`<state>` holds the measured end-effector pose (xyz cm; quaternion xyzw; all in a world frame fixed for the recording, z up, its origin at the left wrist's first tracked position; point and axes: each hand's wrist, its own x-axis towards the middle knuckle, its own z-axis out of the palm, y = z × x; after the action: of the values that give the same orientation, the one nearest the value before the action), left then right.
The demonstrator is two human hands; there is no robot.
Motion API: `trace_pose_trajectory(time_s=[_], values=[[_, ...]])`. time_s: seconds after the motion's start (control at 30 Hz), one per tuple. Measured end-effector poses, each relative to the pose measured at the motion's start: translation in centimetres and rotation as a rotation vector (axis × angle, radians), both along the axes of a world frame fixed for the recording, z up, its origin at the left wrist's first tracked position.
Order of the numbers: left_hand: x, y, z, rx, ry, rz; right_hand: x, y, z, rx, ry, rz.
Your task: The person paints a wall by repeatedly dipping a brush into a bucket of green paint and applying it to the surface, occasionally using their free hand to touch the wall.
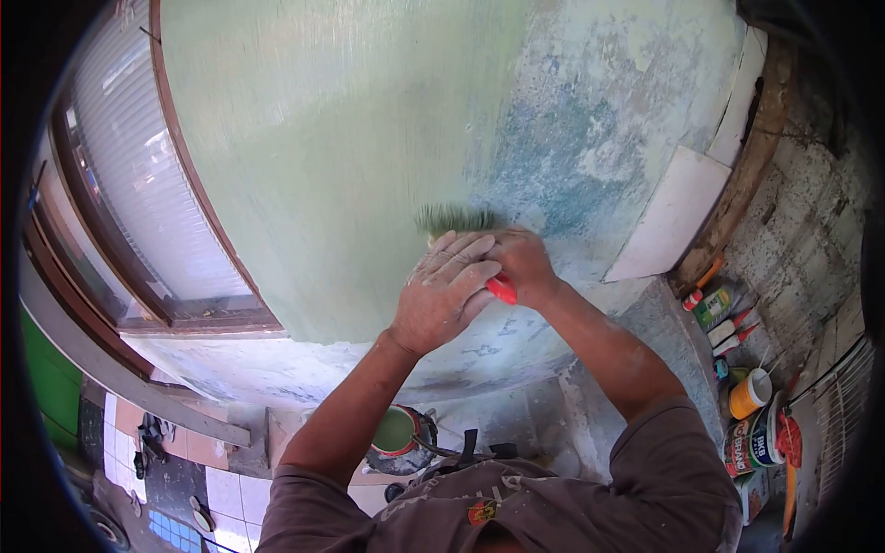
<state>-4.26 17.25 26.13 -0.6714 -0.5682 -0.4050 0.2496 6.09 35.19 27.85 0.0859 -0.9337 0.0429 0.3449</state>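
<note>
Brushing green paint onto the wall (313, 138) — both hands working one brush (458, 221). Right hand (522, 263) wrapping the red handle, fingers fully closed on it; left hand (441, 293) lying over the right, fingers only half curled, steadying. Bristles pressing against the wall at the edge of the fresh green, beside the bare patchy blue. Probably calling next for a reload from the paint bucket (398, 441) on the floor below. Sitting left, a louvred window (138, 184); crowding the right ledge, tins and bottles (751, 433).
</note>
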Motion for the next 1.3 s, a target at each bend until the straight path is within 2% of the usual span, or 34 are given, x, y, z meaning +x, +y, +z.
trace_pose_trajectory(time_s=[0.03,0.13,0.2,0.27,0.3,0.33,0.43,0.5,0.67,0.93,1.03,1.17,1.27,1.3], values=[[0.1,-0.2,0.4,-0.029,-0.037,-0.006,0.3,0.0,-0.2,-0.053,-0.131,-0.032],[-1.2,1.4,3.7,-0.044,-0.046,0.012,-2.0,3.5,0.8,0.175,-0.102,-0.212],[-1.4,1.8,9.2,0.076,0.016,0.034,-2.3,2.7,7.7,0.122,0.086,-0.132],[-0.9,1.0,15.1,0.225,0.229,0.033,-1.3,0.6,14.5,0.200,0.280,-0.209],[-0.5,0.7,17.0,0.285,0.280,0.031,-0.9,0.5,17.3,0.295,0.415,-0.133],[-0.2,0.3,18.6,0.344,0.333,0.029,-0.8,0.6,19.3,0.388,0.551,-0.055],[-0.9,0.5,19.0,0.380,0.358,0.022,-0.5,0.2,21.4,0.509,0.595,-0.048],[-1.5,0.9,17.4,0.326,0.340,0.033,-1.3,0.1,18.8,0.421,0.569,-0.056],[-1.4,0.6,9.2,0.168,0.288,0.032,-1.6,0.3,9.8,0.256,0.421,-0.041],[-0.5,0.2,-0.5,0.044,0.151,0.016,-0.7,0.5,-0.4,0.190,0.288,0.003],[-0.2,-0.1,-2.6,-0.015,0.109,0.020,-0.9,0.5,-3.0,0.113,0.278,0.039],[0.0,-0.9,-4.1,-0.121,0.012,-0.002,-0.1,-0.4,-5.9,-0.084,0.037,0.107],[-0.7,-0.3,-2.2,-0.113,-0.027,0.014,-0.5,0.1,-4.9,-0.009,-0.312,-0.271],[-1.3,0.3,-0.6,-0.096,-0.033,0.024,-1.3,1.4,-3.2,0.029,-0.242,-0.271]])
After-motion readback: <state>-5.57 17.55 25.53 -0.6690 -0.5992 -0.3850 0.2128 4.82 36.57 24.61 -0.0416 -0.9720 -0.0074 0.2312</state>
